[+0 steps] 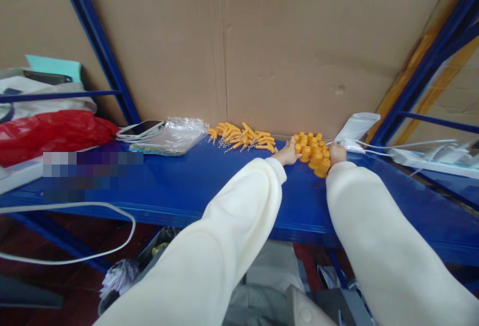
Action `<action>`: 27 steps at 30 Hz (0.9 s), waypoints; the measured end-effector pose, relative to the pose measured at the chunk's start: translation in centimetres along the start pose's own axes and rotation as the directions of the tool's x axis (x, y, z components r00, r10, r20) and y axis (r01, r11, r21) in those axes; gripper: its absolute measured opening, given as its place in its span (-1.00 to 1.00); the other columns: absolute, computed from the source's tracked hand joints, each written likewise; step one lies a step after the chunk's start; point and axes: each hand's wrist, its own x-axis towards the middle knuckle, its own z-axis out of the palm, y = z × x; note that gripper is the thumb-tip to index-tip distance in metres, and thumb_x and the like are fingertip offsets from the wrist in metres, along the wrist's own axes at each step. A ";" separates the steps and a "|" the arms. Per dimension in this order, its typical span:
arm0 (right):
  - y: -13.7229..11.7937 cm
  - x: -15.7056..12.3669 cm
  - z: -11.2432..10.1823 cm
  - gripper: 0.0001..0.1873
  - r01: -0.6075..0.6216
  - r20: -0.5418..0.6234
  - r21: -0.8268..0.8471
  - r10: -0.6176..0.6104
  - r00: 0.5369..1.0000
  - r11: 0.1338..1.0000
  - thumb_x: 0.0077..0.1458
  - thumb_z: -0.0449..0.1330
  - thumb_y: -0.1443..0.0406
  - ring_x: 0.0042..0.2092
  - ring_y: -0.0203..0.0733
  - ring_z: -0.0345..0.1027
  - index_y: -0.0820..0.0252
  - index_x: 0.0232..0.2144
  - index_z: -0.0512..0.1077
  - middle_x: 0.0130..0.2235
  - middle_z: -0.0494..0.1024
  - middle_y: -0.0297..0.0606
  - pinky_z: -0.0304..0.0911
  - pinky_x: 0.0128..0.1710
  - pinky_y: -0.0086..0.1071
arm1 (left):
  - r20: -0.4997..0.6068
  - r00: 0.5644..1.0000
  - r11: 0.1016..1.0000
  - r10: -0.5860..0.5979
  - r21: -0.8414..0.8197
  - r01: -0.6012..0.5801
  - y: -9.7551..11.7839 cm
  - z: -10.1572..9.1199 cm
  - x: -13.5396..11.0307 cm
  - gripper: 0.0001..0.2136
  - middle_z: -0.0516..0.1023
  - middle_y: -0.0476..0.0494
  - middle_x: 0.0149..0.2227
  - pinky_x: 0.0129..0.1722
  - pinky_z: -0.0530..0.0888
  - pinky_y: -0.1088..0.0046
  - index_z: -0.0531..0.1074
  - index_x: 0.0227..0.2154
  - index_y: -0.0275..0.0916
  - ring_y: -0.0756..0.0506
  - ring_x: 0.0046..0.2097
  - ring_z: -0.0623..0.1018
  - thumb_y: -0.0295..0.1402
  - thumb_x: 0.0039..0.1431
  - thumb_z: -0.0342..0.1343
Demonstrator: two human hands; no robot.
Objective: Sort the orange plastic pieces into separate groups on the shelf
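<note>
Several yellow-orange knobby pieces [311, 149] stand packed in a group on the blue shelf top. My left hand [287, 153] rests against the group's left side, fingers apart, without a visible grip on any piece. On the opposite side my right hand [338, 153] is beside the group, its fingers mostly hidden. Left of my left hand lies a loose pile of orange branch-shaped keychains [243, 136] with small metal chains.
Clear plastic bags [183, 136] and a phone [141, 129] lie to the left. Beyond them is a red plastic bag [56, 134]. A white power strip [441, 162] with cables sits at right. Cardboard [262, 52] backs the blue shelf [168, 181].
</note>
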 end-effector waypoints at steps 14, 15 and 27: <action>-0.9 -1.1 -0.8 -0.63 -0.176 0.061 0.420 0.166 0.984 0.890 0.30 -0.04 0.18 -0.11 0.06 0.45 0.19 -0.38 0.48 -0.36 0.54 -0.05 0.34 -0.14 -0.17 | 0.001 1.000 0.997 0.007 0.071 -0.007 -0.1 0.0 0.5 -0.11 0.01 -0.42 0.47 0.44 -0.12 -0.11 -0.39 0.47 -0.28 -0.32 0.48 0.08 -0.20 0.25 0.03; -1.0 -1.1 -0.9 -0.64 -0.183 0.065 0.423 0.172 0.983 0.888 0.29 -0.04 0.20 -0.11 0.05 0.45 0.20 -0.36 0.49 -0.34 0.56 -0.05 0.34 -0.13 -0.16 | 0.005 1.000 0.996 0.024 0.084 -0.024 -0.1 -0.1 0.5 -0.07 0.00 -0.42 0.47 0.44 -0.13 -0.12 -0.39 0.47 -0.29 -0.33 0.48 0.06 -0.21 0.22 0.06; -1.0 -0.8 -1.7 -0.67 -0.321 0.028 0.387 0.337 0.941 0.865 0.22 -0.01 0.30 0.01 0.11 0.45 0.31 -0.29 0.54 -0.13 0.59 0.14 0.31 0.04 -0.13 | -0.064 0.996 0.893 -0.065 0.441 0.086 -5.1 -5.2 -0.9 -0.37 0.06 -0.33 0.46 0.38 -0.26 -0.30 0.32 0.29 -0.18 -0.37 0.49 -0.01 -0.42 0.10 0.14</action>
